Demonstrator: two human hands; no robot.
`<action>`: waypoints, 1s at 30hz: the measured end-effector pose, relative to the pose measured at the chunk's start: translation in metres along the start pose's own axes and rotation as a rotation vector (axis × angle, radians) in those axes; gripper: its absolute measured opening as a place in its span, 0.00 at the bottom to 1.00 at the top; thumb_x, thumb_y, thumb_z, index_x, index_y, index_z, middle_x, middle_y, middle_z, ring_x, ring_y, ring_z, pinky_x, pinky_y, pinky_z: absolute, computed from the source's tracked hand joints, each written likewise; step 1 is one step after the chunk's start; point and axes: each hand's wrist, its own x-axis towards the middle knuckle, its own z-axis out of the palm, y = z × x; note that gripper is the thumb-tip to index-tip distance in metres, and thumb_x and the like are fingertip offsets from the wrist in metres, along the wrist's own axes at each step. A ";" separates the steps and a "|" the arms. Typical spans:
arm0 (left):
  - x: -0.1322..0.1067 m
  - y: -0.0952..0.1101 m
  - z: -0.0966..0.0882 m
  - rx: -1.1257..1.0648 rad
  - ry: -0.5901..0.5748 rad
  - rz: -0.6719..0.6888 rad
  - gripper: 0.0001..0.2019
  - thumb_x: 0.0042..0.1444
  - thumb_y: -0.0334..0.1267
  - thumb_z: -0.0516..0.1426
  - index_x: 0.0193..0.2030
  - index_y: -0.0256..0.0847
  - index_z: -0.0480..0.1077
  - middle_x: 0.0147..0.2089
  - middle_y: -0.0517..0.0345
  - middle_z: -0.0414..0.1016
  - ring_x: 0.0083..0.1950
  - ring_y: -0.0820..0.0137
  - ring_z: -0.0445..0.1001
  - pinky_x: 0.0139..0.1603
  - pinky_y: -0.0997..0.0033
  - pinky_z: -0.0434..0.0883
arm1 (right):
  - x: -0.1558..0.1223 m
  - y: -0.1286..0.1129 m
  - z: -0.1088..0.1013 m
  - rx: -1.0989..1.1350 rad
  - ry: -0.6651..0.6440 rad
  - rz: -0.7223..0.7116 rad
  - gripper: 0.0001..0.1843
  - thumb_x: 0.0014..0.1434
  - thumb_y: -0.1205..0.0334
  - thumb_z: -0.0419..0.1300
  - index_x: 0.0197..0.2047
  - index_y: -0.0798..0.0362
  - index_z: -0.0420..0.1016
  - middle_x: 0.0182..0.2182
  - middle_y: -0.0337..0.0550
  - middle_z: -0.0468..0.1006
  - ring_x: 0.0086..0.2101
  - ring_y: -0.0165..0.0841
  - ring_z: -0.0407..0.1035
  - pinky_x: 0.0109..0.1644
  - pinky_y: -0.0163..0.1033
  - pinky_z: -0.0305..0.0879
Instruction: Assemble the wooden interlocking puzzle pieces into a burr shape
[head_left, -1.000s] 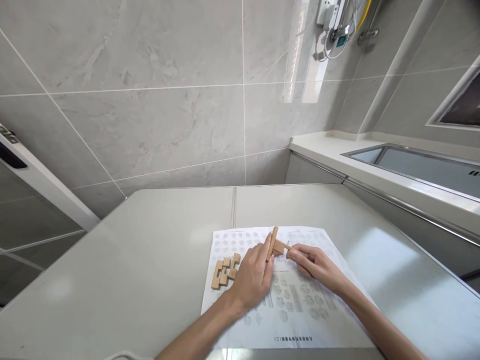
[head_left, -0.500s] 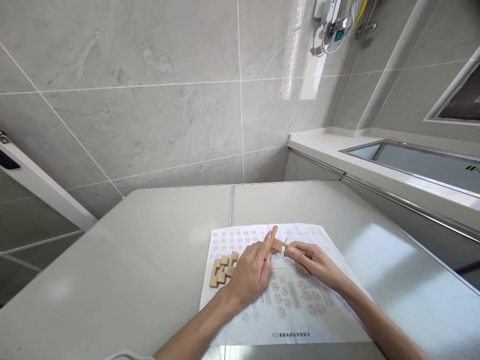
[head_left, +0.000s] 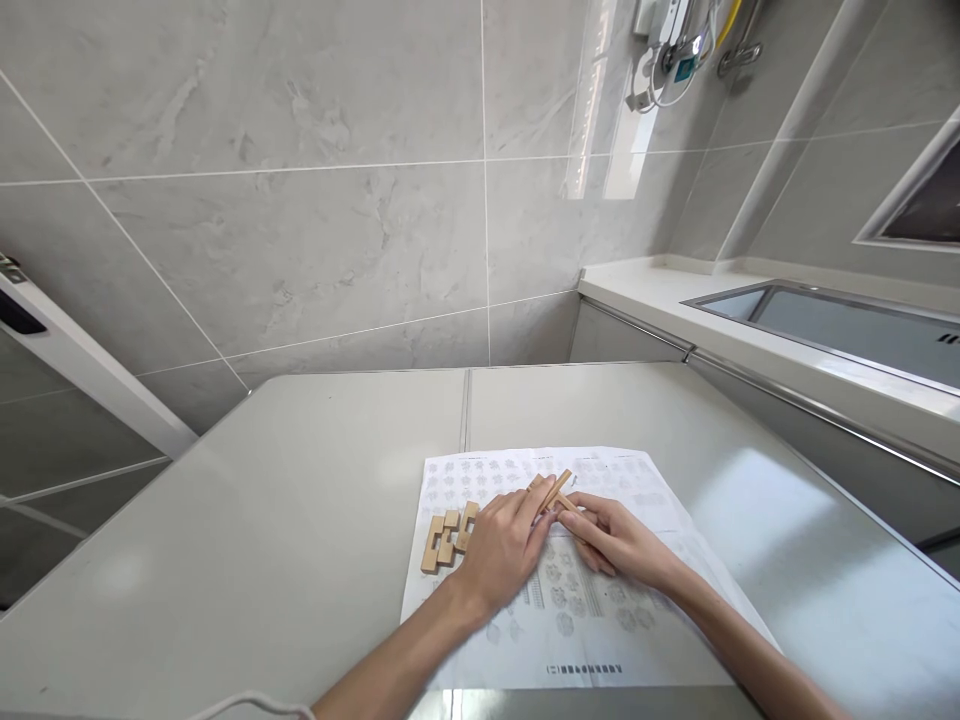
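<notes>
My left hand (head_left: pixel 504 545) and my right hand (head_left: pixel 621 542) meet over a printed sheet of diagrams (head_left: pixel 592 610) on a grey table. Both pinch a small wooden puzzle assembly (head_left: pixel 556 491) made of crossed bars, held low above the paper and tilted to the right. The fingers of both hands are closed round it, and part of it is hidden behind them. To the left of my left hand, several notched wooden puzzle pieces (head_left: pixel 448 537) lie side by side on the sheet's left edge.
The grey table (head_left: pixel 300 520) has a seam down its middle and abuts a tiled wall. A white counter with a steel sink (head_left: pixel 840 325) runs along the right. A dark glass door (head_left: pixel 45 400) stands at the left.
The wooden assembly has tipped from nearly upright to a low slant toward the right. Both hands have closed in tighter together around it.
</notes>
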 end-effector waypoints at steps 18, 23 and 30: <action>-0.002 -0.010 0.007 0.128 0.094 0.071 0.22 0.80 0.37 0.49 0.77 0.45 0.56 0.47 0.54 0.86 0.42 0.60 0.85 0.44 0.58 0.80 | 0.002 -0.001 0.003 0.097 -0.016 -0.010 0.27 0.74 0.35 0.57 0.49 0.52 0.75 0.19 0.33 0.74 0.18 0.29 0.61 0.27 0.37 0.58; -0.003 -0.010 0.008 0.167 0.151 -0.061 0.31 0.71 0.38 0.58 0.76 0.40 0.50 0.52 0.48 0.80 0.48 0.57 0.80 0.47 0.55 0.79 | 0.002 0.001 -0.004 0.170 0.165 0.007 0.26 0.73 0.35 0.58 0.48 0.52 0.75 0.20 0.32 0.70 0.20 0.29 0.59 0.28 0.37 0.57; -0.005 -0.017 0.014 0.347 0.123 -0.088 0.12 0.69 0.40 0.61 0.53 0.37 0.69 0.58 0.39 0.73 0.63 0.41 0.70 0.62 0.34 0.70 | 0.003 0.007 -0.014 0.261 0.358 0.041 0.27 0.71 0.33 0.59 0.47 0.51 0.76 0.22 0.31 0.66 0.23 0.29 0.56 0.28 0.38 0.52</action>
